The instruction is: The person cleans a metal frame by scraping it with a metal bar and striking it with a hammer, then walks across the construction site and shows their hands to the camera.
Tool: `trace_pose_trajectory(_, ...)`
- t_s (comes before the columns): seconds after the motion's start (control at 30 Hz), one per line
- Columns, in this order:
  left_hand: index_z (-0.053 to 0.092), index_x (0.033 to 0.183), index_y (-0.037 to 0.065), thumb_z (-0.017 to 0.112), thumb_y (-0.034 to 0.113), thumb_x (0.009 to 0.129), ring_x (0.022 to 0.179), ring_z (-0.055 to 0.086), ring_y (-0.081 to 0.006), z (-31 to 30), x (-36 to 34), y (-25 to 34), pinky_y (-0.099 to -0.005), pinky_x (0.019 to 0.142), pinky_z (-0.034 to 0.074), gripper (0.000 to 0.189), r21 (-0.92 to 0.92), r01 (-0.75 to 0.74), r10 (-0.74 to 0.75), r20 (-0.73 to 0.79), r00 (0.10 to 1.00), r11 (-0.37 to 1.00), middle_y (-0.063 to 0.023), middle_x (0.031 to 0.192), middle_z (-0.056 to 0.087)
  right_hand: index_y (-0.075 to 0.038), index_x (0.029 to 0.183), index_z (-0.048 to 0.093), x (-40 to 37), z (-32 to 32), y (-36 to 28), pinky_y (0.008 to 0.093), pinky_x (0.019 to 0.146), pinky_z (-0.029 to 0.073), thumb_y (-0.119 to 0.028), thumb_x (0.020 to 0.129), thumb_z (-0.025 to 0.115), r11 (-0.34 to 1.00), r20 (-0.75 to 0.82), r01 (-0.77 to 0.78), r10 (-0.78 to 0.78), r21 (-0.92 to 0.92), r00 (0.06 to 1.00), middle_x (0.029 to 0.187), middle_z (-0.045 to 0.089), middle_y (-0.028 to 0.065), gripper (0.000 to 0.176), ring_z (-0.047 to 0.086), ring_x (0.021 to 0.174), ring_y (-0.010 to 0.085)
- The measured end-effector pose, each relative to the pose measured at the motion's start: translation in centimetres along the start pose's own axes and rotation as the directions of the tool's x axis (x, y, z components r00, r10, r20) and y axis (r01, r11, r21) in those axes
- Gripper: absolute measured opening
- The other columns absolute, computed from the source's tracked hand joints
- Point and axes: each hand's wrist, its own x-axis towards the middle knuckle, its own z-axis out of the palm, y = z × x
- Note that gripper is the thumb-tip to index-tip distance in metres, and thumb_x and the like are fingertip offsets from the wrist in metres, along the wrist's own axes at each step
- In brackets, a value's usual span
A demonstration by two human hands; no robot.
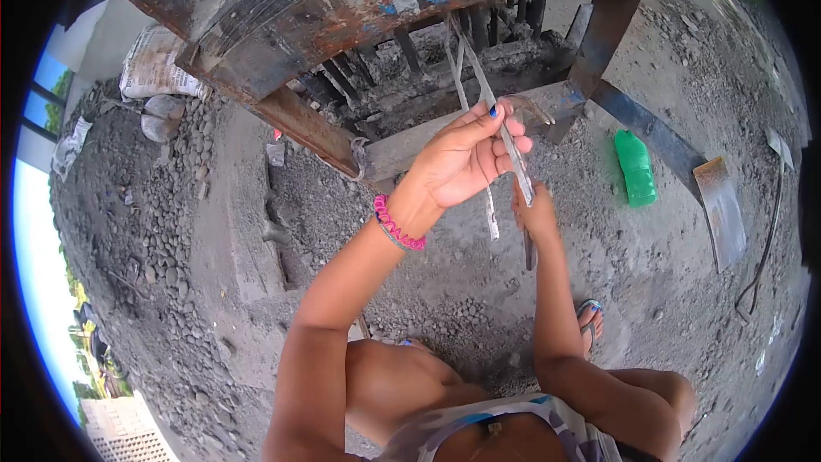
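My left hand (466, 154), with a pink coil band at the wrist, is closed around a flat metal strip (475, 68) spattered with grey. The strip slants from the rusty metal frame down past my fingers. A second thin, whitish strip (492, 214) hangs behind that hand. My right hand (537, 212) is closed around the dark handle of what looks like a claw hammer (530, 255). Its curved claw (534, 108) shows beside my left fingers; the rest of the head is hidden. Upright dark bars (409, 50) stand inside the frame, crusted with grey material.
The rusty frame (282, 77) spans the top. On the gritty ground at right lie a green plastic bottle (634, 169), a metal plate (723, 214) and a long-handled tool (770, 222). A filled sack (158, 64) and loose stones (171, 248) are at left.
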Motion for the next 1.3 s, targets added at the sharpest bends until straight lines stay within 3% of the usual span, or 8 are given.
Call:
trace_pose_trajectory(0.23, 0.037, 0.097, 0.006, 0.04, 0.016, 0.088, 0.061, 0.057, -0.0178, 1.8, -3.3, -0.9, -0.03, 0.049, 0.049, 0.015, 0.014, 0.081, -0.081, -0.033, 0.996, 0.997, -0.0028, 0.069, 0.047, -0.002, 0.065, 0.049, 0.7, -0.3, 0.5, 0.0275, 0.032, 0.031, -0.049, 0.081, 0.045, 0.999, 0.043, -0.039, 0.039, 0.003, 0.998, 0.047, 0.042, 0.0025, 0.05, 0.04, 0.036, 0.0109)
trace_pose_trajectory(0.33, 0.036, 0.097, 0.005, 0.041, 0.016, 0.087, 0.06, 0.057, -0.0182, 2.1, -4.5, -0.9, -0.0298, 0.048, 0.049, 0.016, 0.07, 0.094, -0.094, 0.007, 0.996, 0.993, -0.004, 0.069, 0.047, -0.002, 0.067, 0.05, 0.9, -0.3, 0.8, 0.0274, 0.032, 0.031, -0.05, 0.08, 0.045, 0.998, 0.06, -0.061, 0.06, 0.016, 0.996, 0.047, 0.042, 0.0025, 0.05, 0.04, 0.036, 0.0107)
trace_pose_trajectory(0.37, 0.041, 0.1, 0.004, 0.045, 0.014, 0.085, 0.061, 0.056, -0.0191, 2.3, -4.9, -0.7, -0.03, 0.059, 0.048, 0.019, 0.054, 0.109, -0.112, 0.047, 0.993, 0.993, -0.0059, 0.071, 0.049, -0.001, 0.068, 0.05, 0.9, -0.4, 0.7, 0.0273, 0.032, 0.031, -0.05, 0.08, 0.045, 0.997, 0.065, -0.069, 0.067, 0.032, 0.996, 0.047, 0.042, 0.0026, 0.05, 0.04, 0.036, 0.0107)
trace_pose_trajectory(0.83, 0.036, 0.094, 0.0, 0.048, 0.011, 0.079, 0.049, 0.053, -0.0208, 3.4, -8.7, -1.1, -0.0282, 0.045, 0.045, 0.022, 0.185, 0.212, -0.228, 0.075, 0.971, 0.96, -0.0089, 0.059, 0.049, -0.006, 0.066, 0.045, 1.2, -1.4, 0.4, 0.0241, 0.028, 0.026, -0.049, 0.08, 0.046, 0.985, 0.145, -0.098, 0.077, 0.141, 0.986, 0.047, 0.037, -0.0009, 0.046, 0.032, 0.033, 0.0068)
trace_pose_trajectory(1.07, 0.035, 0.091, 0.001, 0.05, 0.011, 0.076, 0.041, 0.049, -0.0218, 2.5, -10.3, -0.4, -0.0331, 0.042, 0.041, 0.023, 0.154, 0.134, -0.147, 0.076, 0.986, 0.979, -0.0085, 0.052, 0.048, 0.008, 0.084, 0.056, 0.2, -1.8, -0.6, 0.0368, 0.062, 0.042, -0.053, 0.078, 0.045, 1.0, 0.11, 0.002, -0.002, 0.0, 0.994, 0.066, 0.056, 0.0173, 0.063, 0.056, 0.066, 0.0265)
trace_pose_trajectory(1.13, 0.037, 0.094, 0.0, 0.051, 0.009, 0.075, 0.048, 0.054, -0.0284, 1.3, -11.2, 0.1, -0.0369, 0.049, 0.043, 0.025, 0.138, 0.145, -0.16, 0.105, 0.981, 0.98, -0.0135, 0.054, 0.05, 0.005, 0.093, 0.055, 0.5, -0.5, 0.6, 0.0372, 0.064, 0.043, -0.051, 0.078, 0.045, 0.988, 0.053, 0.155, -0.155, 0.007, 0.987, 0.074, 0.058, 0.0196, 0.058, 0.057, 0.07, 0.0299)
trace_pose_trajectory(1.17, 0.037, 0.091, -0.001, 0.052, 0.01, 0.075, 0.045, 0.052, -0.0262, 1.5, -11.2, 0.1, -0.0358, 0.047, 0.042, 0.024, 0.231, 0.147, -0.17, 0.08, 0.982, 0.962, -0.0121, 0.052, 0.049, 0.003, 0.098, 0.053, -2.2, -2.6, -4.1, 0.0376, 0.065, 0.043, -0.047, 0.079, 0.046, 0.998, 0.211, -0.056, 0.057, -0.01, 0.976, 0.074, 0.058, 0.0188, 0.054, 0.057, 0.071, 0.0303)
trace_pose_trajectory(1.3, 0.037, 0.088, 0.002, 0.054, 0.009, 0.075, 0.038, 0.048, -0.0246, 0.6, -11.0, -0.2, -0.035, 0.042, 0.041, 0.023, 0.356, 0.13, -0.133, -0.014, 0.991, 0.925, -0.0109, 0.048, 0.047, 0.002, 0.095, 0.052, -1.6, -1.9, -3.5, 0.0379, 0.066, 0.043, -0.036, 0.08, 0.047, 0.986, 0.191, 0.13, -0.109, -0.102, 0.975, 0.074, 0.057, 0.0192, 0.041, 0.057, 0.07, 0.0316)
